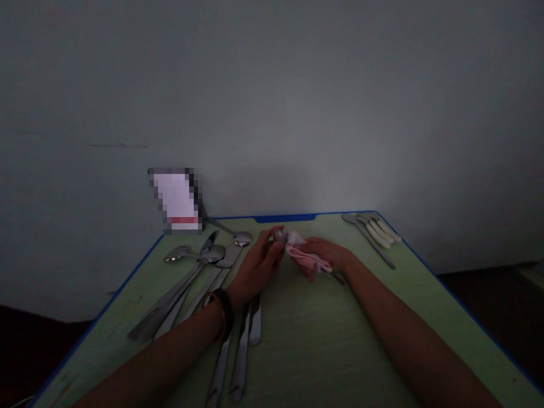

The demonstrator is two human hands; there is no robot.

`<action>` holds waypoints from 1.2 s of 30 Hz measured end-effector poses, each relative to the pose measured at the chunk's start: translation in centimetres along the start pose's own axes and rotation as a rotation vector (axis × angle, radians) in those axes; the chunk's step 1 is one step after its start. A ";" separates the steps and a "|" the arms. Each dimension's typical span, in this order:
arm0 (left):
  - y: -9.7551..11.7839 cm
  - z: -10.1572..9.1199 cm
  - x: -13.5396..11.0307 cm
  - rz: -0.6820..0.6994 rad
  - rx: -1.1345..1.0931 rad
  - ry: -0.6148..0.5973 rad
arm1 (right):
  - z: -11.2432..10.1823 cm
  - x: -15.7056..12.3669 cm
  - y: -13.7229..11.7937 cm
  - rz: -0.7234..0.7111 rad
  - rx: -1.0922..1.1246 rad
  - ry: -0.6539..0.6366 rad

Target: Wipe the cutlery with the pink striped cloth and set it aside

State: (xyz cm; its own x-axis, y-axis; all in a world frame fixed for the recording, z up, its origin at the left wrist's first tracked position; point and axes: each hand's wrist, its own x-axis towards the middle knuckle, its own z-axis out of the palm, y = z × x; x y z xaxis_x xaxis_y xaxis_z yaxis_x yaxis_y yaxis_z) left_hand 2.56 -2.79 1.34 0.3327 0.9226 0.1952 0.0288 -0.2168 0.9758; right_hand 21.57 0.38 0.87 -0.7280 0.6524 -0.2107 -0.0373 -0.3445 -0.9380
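Observation:
Both my hands meet near the far middle of a green table (323, 340). My left hand (257, 265) pinches the bowl end of a small metal spoon (279, 234). My right hand (325, 256) is closed on a pink cloth (304, 253) that wraps against the spoon. A dark band sits on my left wrist. The scene is dim.
Several long metal spoons and knives (199, 283) lie under and left of my left forearm. A few white-handled utensils (376, 232) lie at the far right corner. A blurred-out card (176, 201) leans on the wall (297, 113) behind the blue-edged table.

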 end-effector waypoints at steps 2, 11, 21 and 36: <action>0.0 -0.2 0.2 0.007 -0.031 0.057 | 0.1 0.0 0.0 -0.006 0.005 0.030; 0.1 -1.0 0.7 -0.013 -0.301 0.294 | -0.6 -0.1 0.4 -0.038 0.070 -0.026; 0.6 -0.5 0.4 -0.040 -0.040 0.215 | -0.1 -0.3 0.2 -0.025 0.113 0.014; 0.1 -0.4 0.6 0.001 0.065 0.099 | 0.2 -0.2 0.0 -0.012 0.073 0.088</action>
State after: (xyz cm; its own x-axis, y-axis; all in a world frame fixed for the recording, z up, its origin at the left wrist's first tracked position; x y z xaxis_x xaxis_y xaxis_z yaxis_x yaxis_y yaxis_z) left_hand 2.38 -2.16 1.55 0.2386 0.9486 0.2081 0.0907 -0.2351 0.9677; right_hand 21.61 0.10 0.97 -0.6640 0.7128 -0.2258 -0.0979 -0.3823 -0.9189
